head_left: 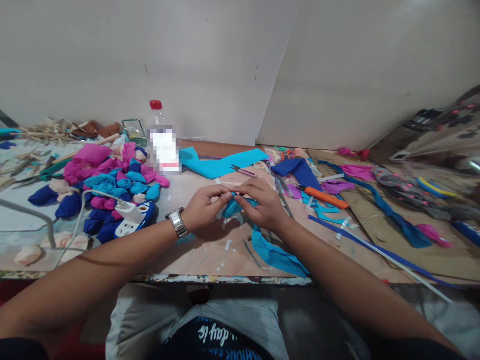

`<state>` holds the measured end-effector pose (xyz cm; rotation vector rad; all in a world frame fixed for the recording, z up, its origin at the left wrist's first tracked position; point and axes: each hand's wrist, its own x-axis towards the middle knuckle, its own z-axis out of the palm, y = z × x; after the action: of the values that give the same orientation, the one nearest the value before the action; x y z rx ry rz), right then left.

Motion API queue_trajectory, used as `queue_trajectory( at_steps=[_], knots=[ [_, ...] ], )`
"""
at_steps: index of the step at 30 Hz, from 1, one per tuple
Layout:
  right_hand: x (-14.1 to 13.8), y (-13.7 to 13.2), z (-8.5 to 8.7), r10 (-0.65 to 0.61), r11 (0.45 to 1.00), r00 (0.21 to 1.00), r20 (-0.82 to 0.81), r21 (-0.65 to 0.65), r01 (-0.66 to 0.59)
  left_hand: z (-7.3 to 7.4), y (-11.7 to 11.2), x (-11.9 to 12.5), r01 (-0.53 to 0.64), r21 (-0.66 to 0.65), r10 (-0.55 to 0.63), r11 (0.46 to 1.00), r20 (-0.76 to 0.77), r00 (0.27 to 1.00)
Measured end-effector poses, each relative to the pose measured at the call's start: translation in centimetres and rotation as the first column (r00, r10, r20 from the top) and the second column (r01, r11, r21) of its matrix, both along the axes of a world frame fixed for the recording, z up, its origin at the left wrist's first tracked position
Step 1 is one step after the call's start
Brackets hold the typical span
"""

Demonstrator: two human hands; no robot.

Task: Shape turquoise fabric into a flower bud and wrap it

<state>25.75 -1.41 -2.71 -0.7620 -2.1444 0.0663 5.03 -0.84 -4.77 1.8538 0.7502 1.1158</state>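
Observation:
Both hands meet over the middle of the wooden table (195,260). My left hand (204,207), with a metal watch on its wrist, pinches one end of a light blue strip of crepe paper (234,206). My right hand (262,202) is closed on the same strip from the other side. The strip's loose tail (275,255) trails down toward the table's front edge. Their fingertips touch above the folded part.
A heap of pink, blue and dark blue paper balls (112,185) lies at the left by a white power strip (133,217). A plastic bottle (161,140), a blue sheet (221,162), scissors (243,171), an orange cutter (326,197) and paper scraps lie behind and right.

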Motion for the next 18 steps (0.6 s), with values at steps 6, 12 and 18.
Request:
queue_trajectory(
  at_steps=[6,12,18],
  knots=[
    [-0.13,-0.20,0.43,-0.082,0.996,0.988,-0.130,0.008,0.084,-0.24,0.17,0.31,0.019,-0.149,-0.003,0.989,0.106,0.994],
    [-0.17,-0.28,0.72,-0.144,0.986,0.961,-0.238,0.044,0.158,-0.34,0.54,0.38,-0.034,-0.255,0.095,0.966,0.232,0.968],
    [-0.10,-0.48,0.69,-0.159,0.982,0.947,-0.280,0.054,0.181,-0.36,0.37,0.56,-0.015,-0.227,0.072,0.974,0.244,0.967]
  ],
)
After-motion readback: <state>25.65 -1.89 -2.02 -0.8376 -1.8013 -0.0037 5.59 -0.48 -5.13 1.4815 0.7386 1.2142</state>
